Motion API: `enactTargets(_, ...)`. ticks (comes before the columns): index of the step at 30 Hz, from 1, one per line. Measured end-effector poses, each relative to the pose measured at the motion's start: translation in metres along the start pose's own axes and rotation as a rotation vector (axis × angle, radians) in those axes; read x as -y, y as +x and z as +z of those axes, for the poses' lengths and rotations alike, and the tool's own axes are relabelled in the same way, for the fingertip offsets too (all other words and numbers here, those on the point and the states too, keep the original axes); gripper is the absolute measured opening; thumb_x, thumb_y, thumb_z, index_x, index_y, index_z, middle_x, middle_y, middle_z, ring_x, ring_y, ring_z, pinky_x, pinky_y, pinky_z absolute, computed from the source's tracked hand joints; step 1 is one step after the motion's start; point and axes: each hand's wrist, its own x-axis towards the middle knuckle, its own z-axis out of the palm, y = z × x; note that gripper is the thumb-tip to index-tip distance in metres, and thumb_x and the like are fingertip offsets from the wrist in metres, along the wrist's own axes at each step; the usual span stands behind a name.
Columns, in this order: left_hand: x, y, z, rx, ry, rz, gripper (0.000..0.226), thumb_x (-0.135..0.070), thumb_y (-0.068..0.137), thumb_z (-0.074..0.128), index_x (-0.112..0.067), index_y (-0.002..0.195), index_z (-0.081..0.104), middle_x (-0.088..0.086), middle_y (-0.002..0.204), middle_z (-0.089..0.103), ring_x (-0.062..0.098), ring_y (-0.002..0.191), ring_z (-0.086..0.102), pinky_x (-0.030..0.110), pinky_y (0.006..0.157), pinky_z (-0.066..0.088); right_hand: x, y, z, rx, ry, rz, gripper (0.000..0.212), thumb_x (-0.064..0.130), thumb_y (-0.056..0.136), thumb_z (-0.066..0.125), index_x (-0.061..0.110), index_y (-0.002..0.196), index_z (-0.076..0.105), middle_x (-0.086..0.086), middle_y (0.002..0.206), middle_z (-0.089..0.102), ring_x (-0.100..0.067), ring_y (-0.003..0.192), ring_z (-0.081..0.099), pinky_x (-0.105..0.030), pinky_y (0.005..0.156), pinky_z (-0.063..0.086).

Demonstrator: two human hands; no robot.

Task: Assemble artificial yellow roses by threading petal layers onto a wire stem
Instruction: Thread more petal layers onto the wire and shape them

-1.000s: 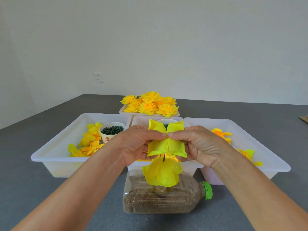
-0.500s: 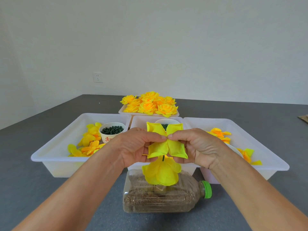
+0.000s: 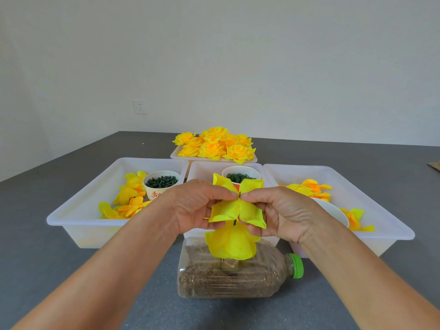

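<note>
— Why do we pinch the petal layer from both sides?
— So left hand and right hand centre it on the wire stem between them, above the seated petals.

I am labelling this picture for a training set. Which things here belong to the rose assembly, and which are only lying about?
In use now:
left hand and right hand, pinching the petal layer
wire stem
lower petals
sand-filled bottle, holding the stem

Lying about:
finished roses
spare petals
cup of green parts
wall socket
</note>
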Motion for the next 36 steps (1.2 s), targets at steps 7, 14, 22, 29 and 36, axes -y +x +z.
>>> enactTargets(7, -0.001, 0.002, -0.002, -0.003, 0.049, 0.007, 0.005, -0.013, 0.082, 0.065, -0.017, 0.079, 0.066, 0.000, 0.069, 0.070, 0.012, 0.063, 0.065, 0.028, 0.065, 0.052, -0.004, 0.001, -0.002, -0.033, -0.067, -0.041, 0.010, 0.012, 0.081, 0.065, 0.014, 0.091, 0.064, -0.002, 0.064, 0.069, -0.016, 0.054, 0.065, -0.028, 0.059, 0.052)
enactTargets(14, -0.006, 0.003, -0.003, 0.009, 0.083, 0.008, 0.005, -0.010, 0.082, 0.066, -0.014, 0.079, 0.065, 0.000, 0.067, 0.070, 0.010, 0.059, 0.066, 0.027, 0.064, 0.052, -0.005, -0.002, -0.003, -0.066, -0.057, -0.112, 0.022, 0.006, 0.077, 0.069, 0.013, 0.097, 0.066, -0.003, 0.070, 0.070, -0.014, 0.056, 0.063, -0.024, 0.054, 0.051)
enactTargets(22, -0.006, 0.009, -0.006, -0.011, 0.104, 0.032, 0.008, -0.002, 0.078, 0.068, -0.009, 0.079, 0.069, 0.005, 0.070, 0.070, 0.019, 0.068, 0.064, 0.033, 0.072, 0.054, -0.009, -0.009, 0.000, -0.081, -0.131, -0.140, 0.019, 0.003, 0.073, 0.072, 0.011, 0.091, 0.069, -0.006, 0.078, 0.072, -0.016, 0.061, 0.066, -0.024, 0.054, 0.053)
enactTargets(29, -0.008, 0.011, -0.008, 0.013, 0.190, 0.041, 0.023, -0.002, 0.076, 0.070, -0.016, 0.060, 0.073, 0.002, 0.067, 0.071, 0.013, 0.059, 0.067, 0.024, 0.056, 0.054, -0.010, -0.008, -0.001, -0.100, -0.163, -0.101, 0.019, 0.010, 0.075, 0.073, 0.011, 0.093, 0.069, -0.007, 0.083, 0.070, -0.017, 0.069, 0.062, -0.026, 0.059, 0.050)
enactTargets(36, -0.007, 0.013, -0.007, 0.028, 0.255, 0.038, 0.022, 0.000, 0.076, 0.070, -0.017, 0.062, 0.072, 0.000, 0.065, 0.070, 0.011, 0.058, 0.066, 0.025, 0.060, 0.052, -0.016, -0.003, 0.002, -0.190, -0.189, -0.072, 0.035, 0.013, 0.075, 0.074, 0.007, 0.108, 0.065, -0.006, 0.081, 0.068, -0.015, 0.065, 0.062, -0.024, 0.053, 0.046)
